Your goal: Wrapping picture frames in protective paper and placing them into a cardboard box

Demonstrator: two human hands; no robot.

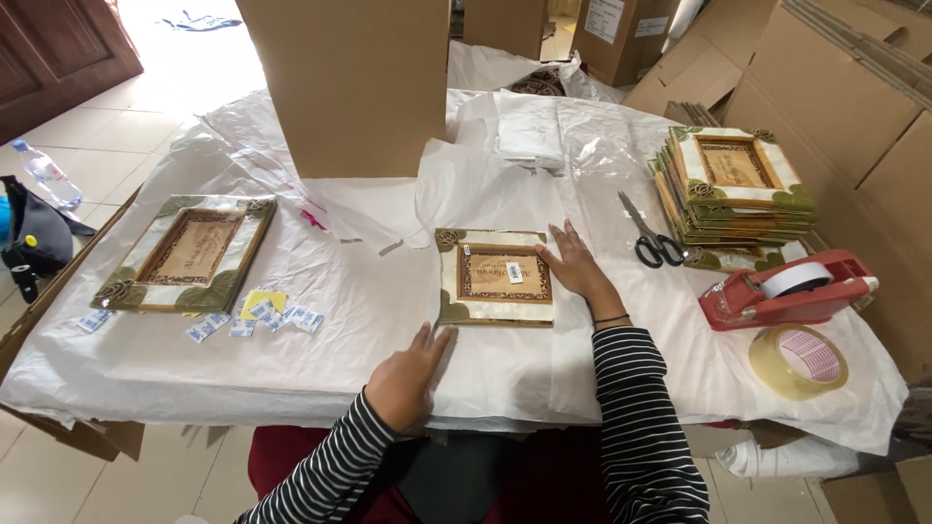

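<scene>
Wrapping barely begun: frame [495,278] flat and bare on white paper [388,320] mid-desk, right hand [575,264] open on its edge, left hand [408,374] flat on paper, holding nothing; stack of frames [733,189] unwrapped.

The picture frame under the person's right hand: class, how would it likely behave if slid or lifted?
The picture frame looks flat and rigid, so it should lift without flexing. Lying on thin white paper, it may drag and wrinkle that paper when pushed. The right hand rests on its edge; the raised corner ornaments seem delicate, possibly chipping if knocked.
</scene>
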